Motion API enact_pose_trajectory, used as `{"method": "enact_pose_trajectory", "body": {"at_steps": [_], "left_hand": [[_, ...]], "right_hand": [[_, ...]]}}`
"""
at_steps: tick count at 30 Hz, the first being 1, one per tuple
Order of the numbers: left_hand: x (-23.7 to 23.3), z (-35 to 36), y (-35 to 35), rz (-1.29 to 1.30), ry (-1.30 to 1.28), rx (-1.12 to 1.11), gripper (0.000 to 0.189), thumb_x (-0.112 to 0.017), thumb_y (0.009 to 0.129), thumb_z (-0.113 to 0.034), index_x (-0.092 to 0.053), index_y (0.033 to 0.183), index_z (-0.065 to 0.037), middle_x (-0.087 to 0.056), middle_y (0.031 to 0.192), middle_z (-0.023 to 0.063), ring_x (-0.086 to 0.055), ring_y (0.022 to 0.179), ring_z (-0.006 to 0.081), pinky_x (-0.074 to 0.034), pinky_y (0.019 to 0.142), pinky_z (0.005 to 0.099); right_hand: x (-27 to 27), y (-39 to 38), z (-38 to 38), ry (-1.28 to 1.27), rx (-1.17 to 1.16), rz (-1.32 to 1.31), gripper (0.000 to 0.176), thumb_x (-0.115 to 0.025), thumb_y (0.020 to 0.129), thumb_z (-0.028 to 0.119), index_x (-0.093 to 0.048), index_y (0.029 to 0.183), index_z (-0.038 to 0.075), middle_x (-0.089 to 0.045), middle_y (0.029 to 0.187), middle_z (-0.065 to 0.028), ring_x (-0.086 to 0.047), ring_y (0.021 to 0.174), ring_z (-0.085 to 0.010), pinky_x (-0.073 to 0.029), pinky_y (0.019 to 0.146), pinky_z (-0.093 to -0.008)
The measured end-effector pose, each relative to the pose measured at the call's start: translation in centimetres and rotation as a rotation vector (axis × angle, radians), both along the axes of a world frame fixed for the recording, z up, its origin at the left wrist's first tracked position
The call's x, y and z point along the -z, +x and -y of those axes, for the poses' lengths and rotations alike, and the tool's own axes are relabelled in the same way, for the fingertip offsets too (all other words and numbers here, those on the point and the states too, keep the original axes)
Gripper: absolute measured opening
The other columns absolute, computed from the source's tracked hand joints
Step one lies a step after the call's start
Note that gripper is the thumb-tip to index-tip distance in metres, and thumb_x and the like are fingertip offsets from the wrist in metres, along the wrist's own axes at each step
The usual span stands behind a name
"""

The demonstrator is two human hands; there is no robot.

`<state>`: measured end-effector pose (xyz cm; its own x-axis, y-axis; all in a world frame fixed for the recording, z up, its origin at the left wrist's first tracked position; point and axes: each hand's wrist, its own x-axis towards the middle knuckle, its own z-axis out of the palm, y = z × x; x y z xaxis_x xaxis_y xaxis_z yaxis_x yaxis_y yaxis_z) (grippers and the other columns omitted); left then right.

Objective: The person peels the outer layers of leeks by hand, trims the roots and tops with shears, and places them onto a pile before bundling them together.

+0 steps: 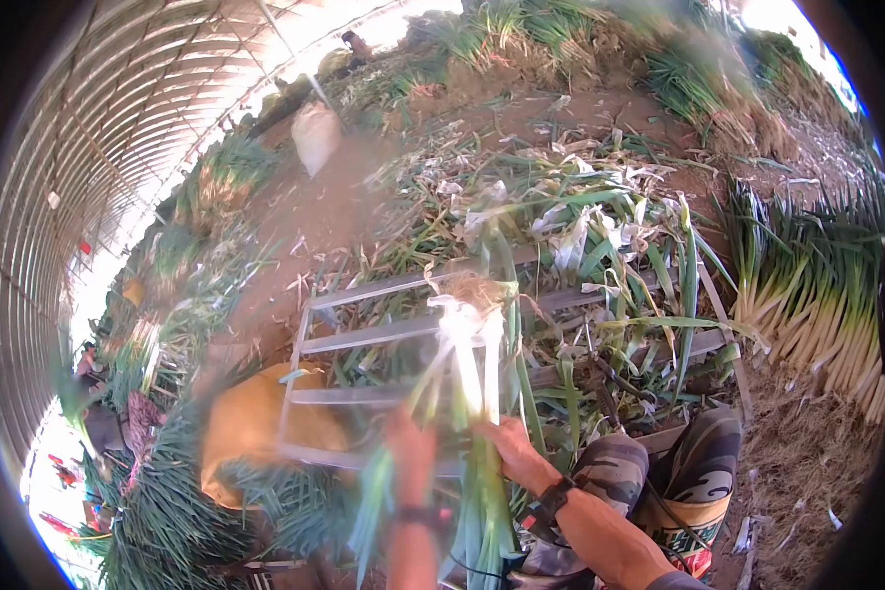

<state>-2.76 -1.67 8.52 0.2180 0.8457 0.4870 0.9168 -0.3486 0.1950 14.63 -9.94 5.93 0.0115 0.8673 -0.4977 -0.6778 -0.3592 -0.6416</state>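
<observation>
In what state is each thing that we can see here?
Right hand: closed around leeks
Left hand: blurred, grip unclear
Held leeks: roots on, root ends pointing away
Metal frame: partly covered by leaf scraps
Yellow sack: lying, creased
Leeks at right: laid side by side

Passage: over dirt strip [283, 258], left of centre. Obstacles: metal rack [349, 397] mid-frame, leaf litter [600, 246] heaped along its right side, yellow sack [256, 425] at its lower-left corner, camouflage knees [612, 466] lower right.
</observation>
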Motion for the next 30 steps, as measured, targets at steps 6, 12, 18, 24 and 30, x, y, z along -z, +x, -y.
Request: {"method": "enact_pose_trajectory", "body": {"at_steps": [6, 12, 18, 24, 30], "left_hand": [[2.1, -2.3, -0.7, -0.053, -0.482, 0.083, 0.050, -0.074, 0.076, -0.023, -0.061, 0.119, -0.002, -0.070, 0.099, 0.0276, -0.067, 0.096, 0.0466, -0.053, 0.084, 0.0540], [1.1, 0.1, 0.5, -0.010, -0.734, 0.025, 0.039, -0.066, 0.083, -0.021, -0.062, 0.116, 0.000, -0.070, 0.101, 0.0290, -0.066, 0.097, 0.0496, -0.052, 0.082, 0.0537], [2.4, 2.7, 0.3, 0.385, -0.943, 0.143, 0.046, -0.062, 0.092, -0.023, -0.058, 0.129, 0.003, -0.069, 0.109, 0.0202, -0.066, 0.102, 0.0284, -0.050, 0.088, 0.0377], [1.3, 5.8, 3.2, 1.040, -1.033, 0.266, 0.064, -0.067, 0.089, -0.016, -0.043, 0.145, 0.003, -0.060, 0.128, 0.0125, -0.057, 0.115, 0.0208, -0.047, 0.097, 0.0328], [1.8, 5.9, 2.7, 0.656, -1.005, 0.385, 0.060, -0.075, 0.085, -0.016, -0.050, 0.136, 0.002, -0.063, 0.122, 0.0149, -0.060, 0.111, 0.0231, -0.050, 0.095, 0.0369]], "right_hand": [[-0.7, 0.1, 0.2, 0.020, 0.033, -0.015, 0.029, -0.065, 0.094, 0.015, -0.064, 0.113, -0.007, -0.070, 0.100, -0.0152, -0.071, 0.082, -0.0247, -0.059, 0.067, -0.0364], [-1.1, 0.6, 0.2, -0.006, 0.037, 0.051, 0.028, -0.069, 0.092, 0.017, -0.067, 0.107, -0.006, -0.070, 0.094, -0.0114, -0.069, 0.077, -0.0194, -0.057, 0.064, -0.0326], [-1.8, 0.4, 0.7, 0.046, 0.074, 0.124, 0.035, -0.071, 0.089, 0.029, -0.071, 0.099, -0.005, -0.070, 0.082, -0.0092, -0.066, 0.070, -0.0158, -0.053, 0.060, -0.0322], [4.2, -0.5, -0.4, 0.136, 0.090, 0.279, 0.050, -0.072, 0.087, 0.041, -0.071, 0.099, -0.007, -0.071, 0.082, -0.0133, -0.067, 0.070, -0.0175, -0.052, 0.061, -0.0337], [1.4, -0.6, -1.2, 0.299, -0.200, 0.774, 0.046, -0.068, 0.091, 0.037, -0.065, 0.113, -0.002, -0.071, 0.097, -0.0180, -0.067, 0.086, -0.0244, -0.053, 0.076, -0.0378]]}}
